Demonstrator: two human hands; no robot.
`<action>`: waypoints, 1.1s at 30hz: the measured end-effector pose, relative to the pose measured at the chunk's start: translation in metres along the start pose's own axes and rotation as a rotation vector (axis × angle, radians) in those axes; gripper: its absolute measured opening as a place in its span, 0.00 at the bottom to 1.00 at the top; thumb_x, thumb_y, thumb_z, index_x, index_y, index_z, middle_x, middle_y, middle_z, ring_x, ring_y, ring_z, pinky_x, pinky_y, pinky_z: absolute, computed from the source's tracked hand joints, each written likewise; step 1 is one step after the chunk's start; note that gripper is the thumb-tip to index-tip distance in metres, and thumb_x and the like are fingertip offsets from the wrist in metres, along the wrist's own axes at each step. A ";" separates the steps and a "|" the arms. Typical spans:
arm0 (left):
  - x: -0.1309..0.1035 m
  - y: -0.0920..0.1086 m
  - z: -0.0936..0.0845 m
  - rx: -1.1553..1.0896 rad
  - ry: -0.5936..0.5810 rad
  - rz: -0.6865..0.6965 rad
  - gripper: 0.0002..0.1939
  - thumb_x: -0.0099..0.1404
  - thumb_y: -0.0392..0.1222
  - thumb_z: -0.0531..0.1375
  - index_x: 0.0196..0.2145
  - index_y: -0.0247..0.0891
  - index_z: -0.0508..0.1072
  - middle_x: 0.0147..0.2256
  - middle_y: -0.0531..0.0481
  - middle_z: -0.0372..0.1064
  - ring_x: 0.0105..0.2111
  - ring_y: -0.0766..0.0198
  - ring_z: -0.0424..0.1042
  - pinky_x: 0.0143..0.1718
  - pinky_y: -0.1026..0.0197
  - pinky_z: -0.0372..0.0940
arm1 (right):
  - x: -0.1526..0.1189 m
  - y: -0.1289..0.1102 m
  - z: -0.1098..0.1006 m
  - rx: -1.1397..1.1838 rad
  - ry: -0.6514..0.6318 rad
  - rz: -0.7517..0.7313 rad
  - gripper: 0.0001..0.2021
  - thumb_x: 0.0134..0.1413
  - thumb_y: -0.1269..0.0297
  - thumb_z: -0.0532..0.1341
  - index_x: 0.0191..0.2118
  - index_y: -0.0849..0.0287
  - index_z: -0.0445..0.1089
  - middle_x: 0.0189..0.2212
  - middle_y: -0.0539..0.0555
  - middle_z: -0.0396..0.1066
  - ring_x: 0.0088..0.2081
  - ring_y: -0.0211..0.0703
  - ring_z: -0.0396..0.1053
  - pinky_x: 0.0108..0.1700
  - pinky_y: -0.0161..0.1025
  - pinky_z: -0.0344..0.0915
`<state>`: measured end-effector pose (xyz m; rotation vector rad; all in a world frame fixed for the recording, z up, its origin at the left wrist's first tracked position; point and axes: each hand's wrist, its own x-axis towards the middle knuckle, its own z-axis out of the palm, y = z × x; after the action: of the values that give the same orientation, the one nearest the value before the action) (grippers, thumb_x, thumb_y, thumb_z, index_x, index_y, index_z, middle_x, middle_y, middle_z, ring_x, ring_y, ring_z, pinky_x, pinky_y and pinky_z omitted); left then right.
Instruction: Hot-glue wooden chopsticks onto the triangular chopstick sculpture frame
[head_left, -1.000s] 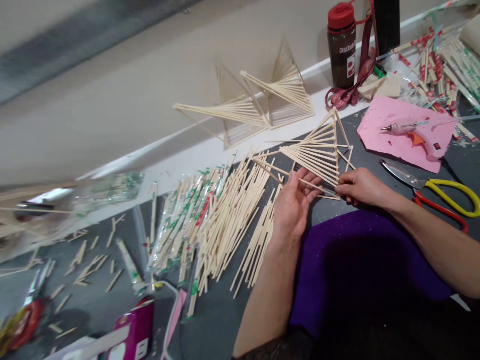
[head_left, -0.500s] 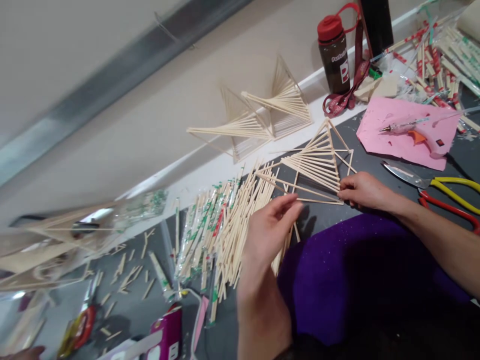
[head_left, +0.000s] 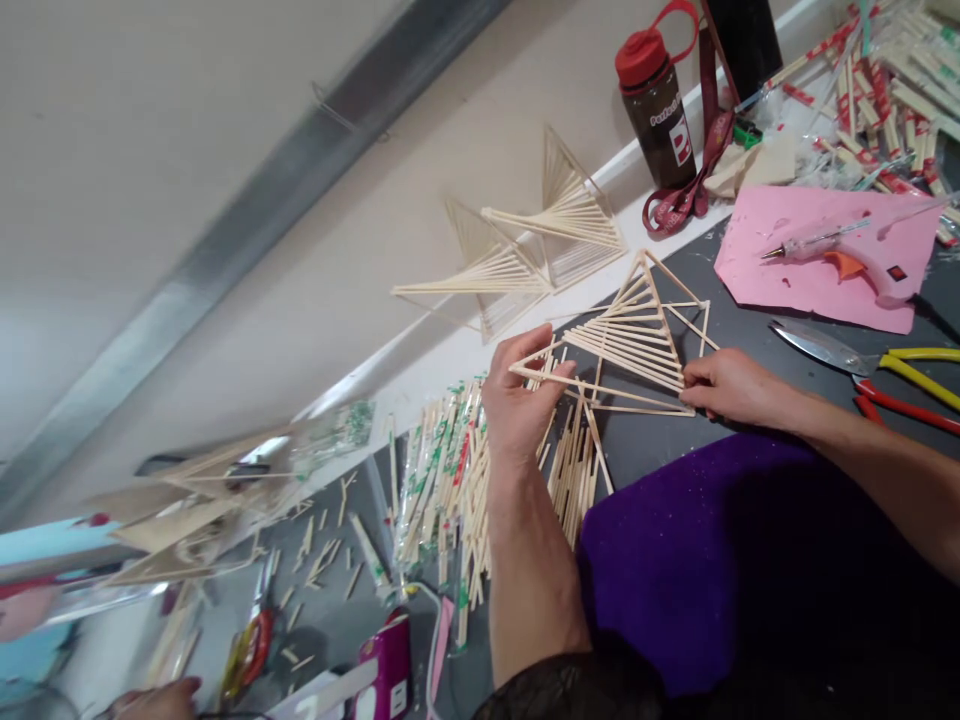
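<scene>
A stick frame (head_left: 626, 345) with a fan of thin wooden sticks stands on the dark table. My right hand (head_left: 724, 388) pinches its near right corner between thumb and fingers. My left hand (head_left: 521, 395) is at the frame's left tip, thumb and fingers spread around it; whether they touch the sticks is hard to tell. Beneath and beside my left hand lies a pile of loose sticks (head_left: 574, 480). Two similar fan-shaped stick pieces (head_left: 562, 225) stand against the wall behind.
A glue gun (head_left: 870, 265) rests on pink paper (head_left: 757, 230) at the right, with pliers (head_left: 825, 350) nearer. Behind is a red-capped bottle (head_left: 660, 120). Wrapped chopsticks (head_left: 431, 480), red-handled scissors (head_left: 259, 640), a purple box (head_left: 386, 665) and another person's hand (head_left: 161, 700) are at the left.
My left hand has moved up and left to the frame's left tip, its fingers opening around it. My right hand keeps its hold on the corner. The camera view has shifted slightly.
</scene>
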<state>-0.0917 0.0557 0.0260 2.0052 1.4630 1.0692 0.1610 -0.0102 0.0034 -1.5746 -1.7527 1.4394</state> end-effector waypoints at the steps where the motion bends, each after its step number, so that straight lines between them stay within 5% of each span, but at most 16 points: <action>1: 0.001 0.001 0.003 0.008 -0.006 0.011 0.20 0.55 0.44 0.67 0.46 0.42 0.76 0.46 0.48 0.72 0.46 0.59 0.73 0.46 0.55 0.70 | 0.000 0.000 0.000 -0.003 0.000 -0.003 0.09 0.54 0.71 0.58 0.23 0.61 0.66 0.15 0.46 0.65 0.18 0.30 0.63 0.25 0.29 0.54; 8: 0.004 0.009 0.015 0.152 0.145 0.043 0.09 0.58 0.42 0.64 0.37 0.39 0.79 0.37 0.49 0.74 0.38 0.64 0.74 0.34 0.62 0.70 | -0.001 -0.007 -0.003 -0.030 -0.019 0.025 0.09 0.55 0.71 0.57 0.25 0.61 0.68 0.16 0.47 0.66 0.18 0.30 0.60 0.25 0.30 0.52; 16: -0.001 0.002 0.014 0.210 0.119 0.049 0.11 0.65 0.44 0.58 0.42 0.40 0.77 0.37 0.49 0.73 0.38 0.64 0.74 0.38 0.61 0.68 | -0.001 -0.007 -0.004 -0.050 -0.027 0.013 0.09 0.55 0.71 0.57 0.24 0.61 0.68 0.17 0.47 0.66 0.21 0.32 0.62 0.27 0.31 0.53; 33: -0.002 0.011 0.025 0.056 0.156 -0.103 0.15 0.66 0.49 0.56 0.39 0.35 0.75 0.28 0.51 0.72 0.25 0.69 0.72 0.24 0.68 0.67 | 0.001 -0.005 -0.003 -0.046 -0.014 -0.003 0.09 0.55 0.71 0.57 0.24 0.61 0.66 0.17 0.48 0.66 0.21 0.32 0.62 0.27 0.32 0.52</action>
<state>-0.0658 0.0526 0.0180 1.8966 1.6741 1.1747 0.1603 -0.0072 0.0082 -1.5873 -1.8076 1.4218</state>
